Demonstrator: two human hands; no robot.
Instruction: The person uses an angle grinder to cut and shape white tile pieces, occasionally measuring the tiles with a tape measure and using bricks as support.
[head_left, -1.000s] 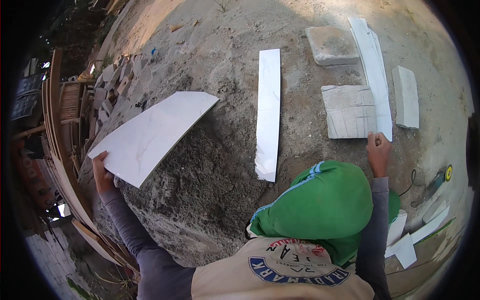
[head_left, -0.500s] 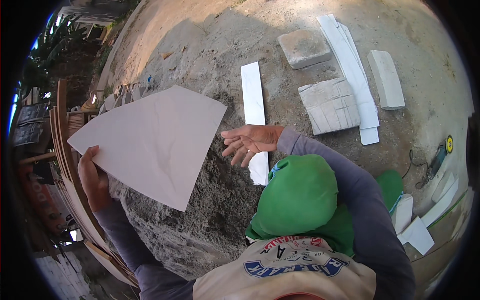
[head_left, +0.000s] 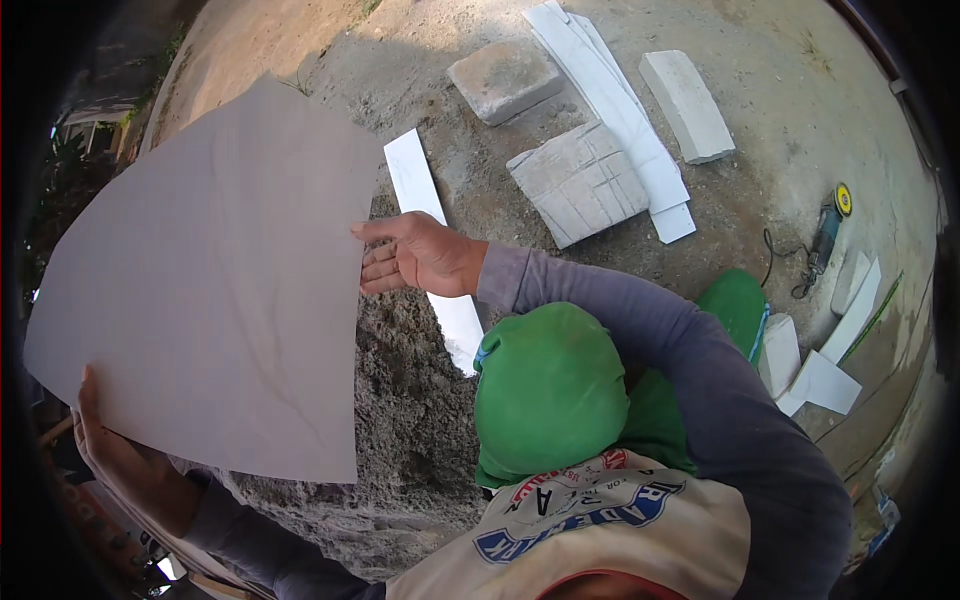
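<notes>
A large, pale marble-patterned tile (head_left: 215, 270) is raised at the left, its broad face turned up toward me. My left hand (head_left: 125, 455) grips its lower left edge, thumb over the face and the other fingers partly hidden beneath. At the tile's right edge, my right hand (head_left: 430, 258) has its thumb at the front and its fingertips tucked at or just behind the edge. Below that hand, a narrow white tile strip (head_left: 415, 175) lies on the grey, crumbly ground (head_left: 400, 390), partly covered by the hand.
Two rough blocks (head_left: 580, 185) (head_left: 505, 80) lie beyond my right arm, near long stacked tile strips (head_left: 610, 110) and another pale block (head_left: 688, 105). An angle grinder (head_left: 827, 235) with a yellow disc rests at the right, above several tile offcuts (head_left: 825, 380). My green-clad knee (head_left: 550, 395) is bent below.
The tile has come up closer and looks larger. My right hand, apart from it before with fingers spread, now meets its right edge. The view has shifted, so the ground objects appear further left.
</notes>
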